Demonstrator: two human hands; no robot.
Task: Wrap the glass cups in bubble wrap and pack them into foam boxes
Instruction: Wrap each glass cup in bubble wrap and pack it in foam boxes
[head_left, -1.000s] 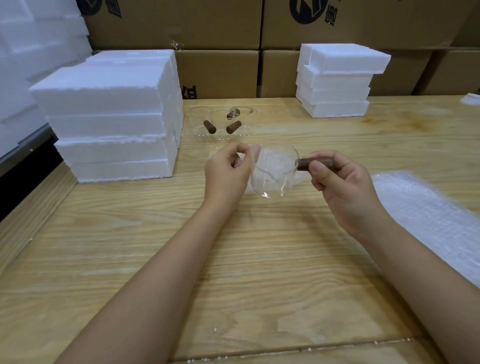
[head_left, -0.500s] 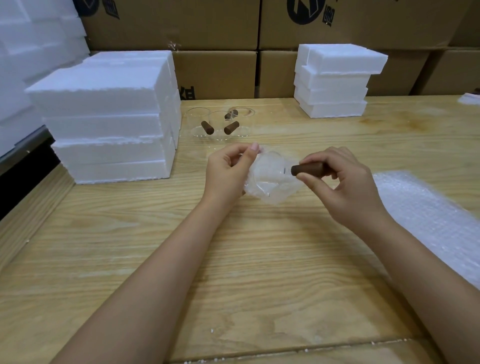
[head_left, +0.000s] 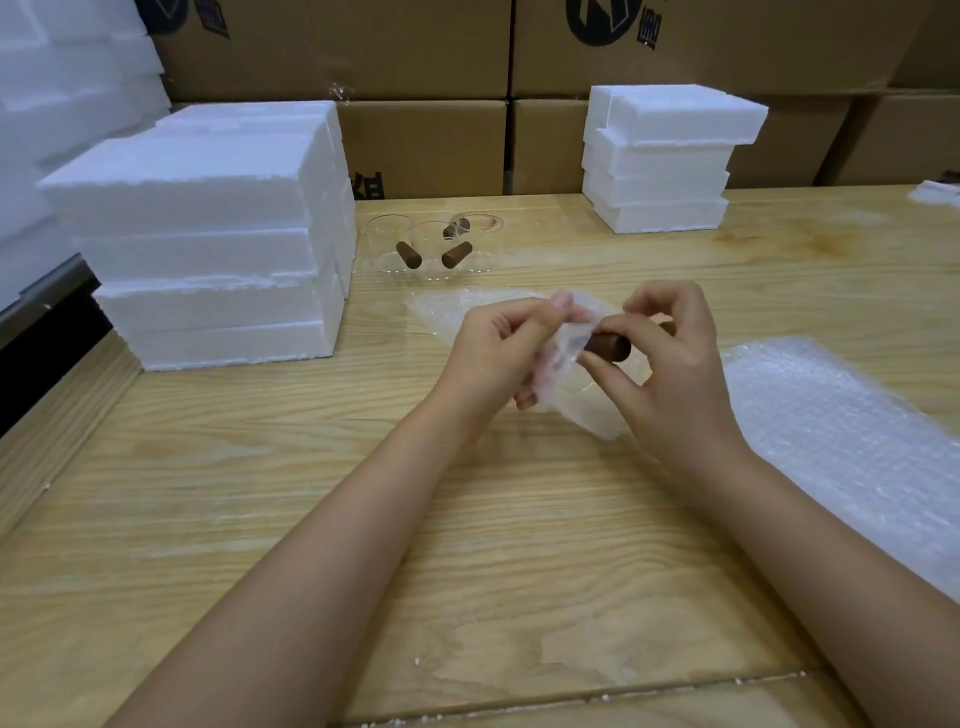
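Your left hand (head_left: 498, 348) pinches the bubble wrap (head_left: 563, 345) against the cup (head_left: 582, 389), fingers curled. Your right hand (head_left: 670, 374) pinches the cup's brown handle (head_left: 610, 345) between thumb and fingers. The cup sits between both hands over the table (head_left: 363, 519), mostly covered by wrap. More cups (head_left: 431, 249) stand further back, beside the left foam stack (head_left: 208, 234). Second foam stack (head_left: 665, 156) back right. Spare wrap sheets (head_left: 841, 431) lie right. Cardboard boxes (head_left: 426, 150) behind.
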